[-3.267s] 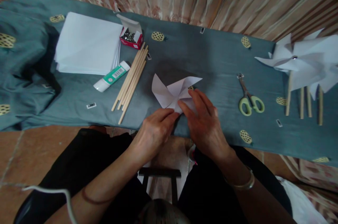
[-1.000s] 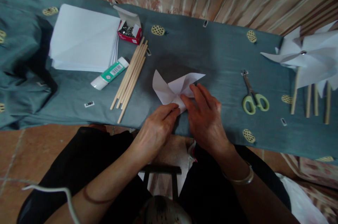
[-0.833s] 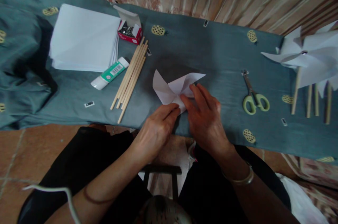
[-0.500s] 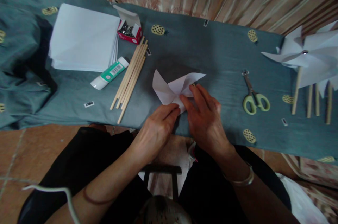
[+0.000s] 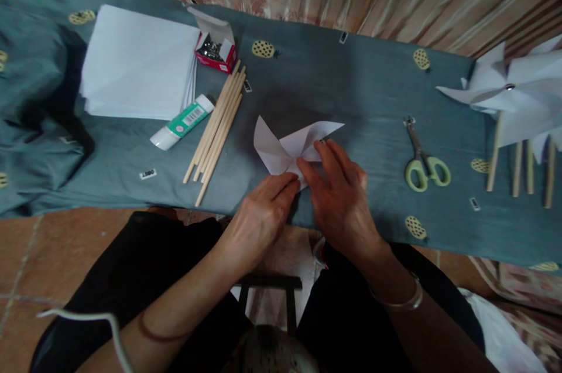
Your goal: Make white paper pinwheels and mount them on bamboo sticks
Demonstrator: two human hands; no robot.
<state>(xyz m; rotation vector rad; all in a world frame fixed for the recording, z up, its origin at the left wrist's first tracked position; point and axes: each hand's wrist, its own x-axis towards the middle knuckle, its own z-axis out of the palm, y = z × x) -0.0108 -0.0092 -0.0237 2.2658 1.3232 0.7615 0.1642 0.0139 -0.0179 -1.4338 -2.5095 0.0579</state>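
A white paper pinwheel (image 5: pixel 268 149) without a stick lies near the front edge of the cloth-covered table, two of its blades raised at the back. My left hand (image 5: pixel 262 209) is closed on its near edge, thumb and fingers pressed together. With bent fingers my right hand (image 5: pixel 340 197) presses on the paper; the index fingertip is at the middle and other fingertips rest on the right blade. Parts of the near and right blades are hidden under my hands.
Left of the pinwheel are wooden sticks (image 5: pixel 219 124), a green-and-white glue tube (image 5: pixel 184 121), a paper stack (image 5: pixel 140 62) and a red box of metal pins (image 5: pixel 215 51). To the right lie green-handled scissors (image 5: pixel 424 168) and finished pinwheels (image 5: pixel 522 92) on sticks.
Almost nothing differs. My right index fingertip has shifted very slightly left on the paper, and the view has moved a trifle.
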